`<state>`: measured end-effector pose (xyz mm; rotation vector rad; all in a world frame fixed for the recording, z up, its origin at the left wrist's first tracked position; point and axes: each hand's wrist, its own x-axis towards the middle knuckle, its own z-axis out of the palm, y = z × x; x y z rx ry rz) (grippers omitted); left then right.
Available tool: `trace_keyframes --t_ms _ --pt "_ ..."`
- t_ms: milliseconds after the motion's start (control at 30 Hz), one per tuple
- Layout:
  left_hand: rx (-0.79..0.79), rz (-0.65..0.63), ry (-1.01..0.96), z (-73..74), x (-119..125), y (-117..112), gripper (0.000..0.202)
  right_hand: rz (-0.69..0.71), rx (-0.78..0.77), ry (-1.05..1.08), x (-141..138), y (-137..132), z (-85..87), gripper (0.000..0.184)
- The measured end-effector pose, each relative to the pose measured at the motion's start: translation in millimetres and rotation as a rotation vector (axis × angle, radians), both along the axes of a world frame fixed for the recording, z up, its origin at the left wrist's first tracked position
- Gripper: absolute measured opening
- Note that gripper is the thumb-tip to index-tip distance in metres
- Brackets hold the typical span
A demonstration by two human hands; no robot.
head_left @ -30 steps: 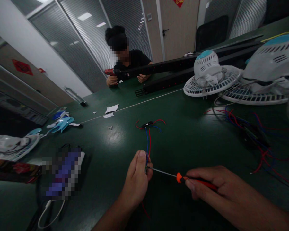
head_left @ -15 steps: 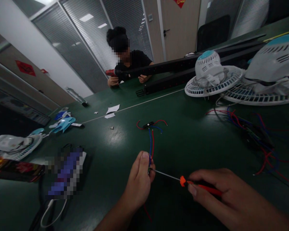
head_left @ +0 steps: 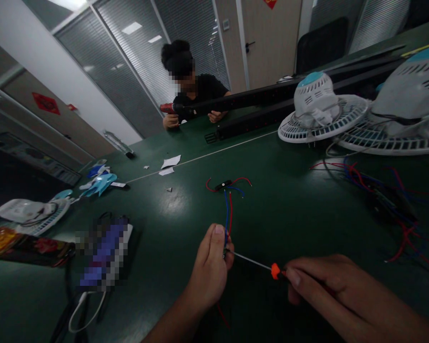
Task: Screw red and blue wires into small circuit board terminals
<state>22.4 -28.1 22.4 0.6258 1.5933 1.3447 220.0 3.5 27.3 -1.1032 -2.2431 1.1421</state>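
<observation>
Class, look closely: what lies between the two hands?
In the head view, a screwdriver's shaft and orange collar lie between the left hand and the right hand.

I look across a green table point(head_left: 157, 257) to glass partitions point(head_left: 109, 62) with blinds point(head_left: 195, 28), light reflections point(head_left: 131, 27), a wooden door point(head_left: 270, 50), a white wall point(head_left: 69, 83) and a black chair point(head_left: 321, 45).

Left hand point(head_left: 210, 267): thumb and fingers pinched on a small part point(head_left: 225, 252), mostly hidden; blue wire point(head_left: 227, 212) and red wire point(head_left: 230, 209) run outward from it.
Right hand point(head_left: 334, 286): grips screwdriver point(head_left: 275, 271); orange collar, shaft pointing left, tip at the small part.
Green table point(head_left: 157, 267): black module point(head_left: 223, 185) with red and blue leads, just beyond the wire ends.
Right side: white fan units point(head_left: 316, 105); wire bundle point(head_left: 357, 176) near them.
Far side: co-worker point(head_left: 209, 88), red drill point(head_left: 167, 108) in one hand, beside a black beam point(head_left: 250, 97).
</observation>
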Motion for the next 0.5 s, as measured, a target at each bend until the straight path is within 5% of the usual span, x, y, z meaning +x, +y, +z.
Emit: trace_keyframes --t_ms 300,500 --pt "-0.024 -0.011 0.031 5.1 1.7 1.9 0.049 -0.101 -0.009 0.034 1.4 -2.6 -0.2 0.036" --pt "-0.033 0.003 0.014 1.4 -0.7 0.4 0.049 0.086 -0.020 -0.031 0.6 1.5 5.0 0.038"
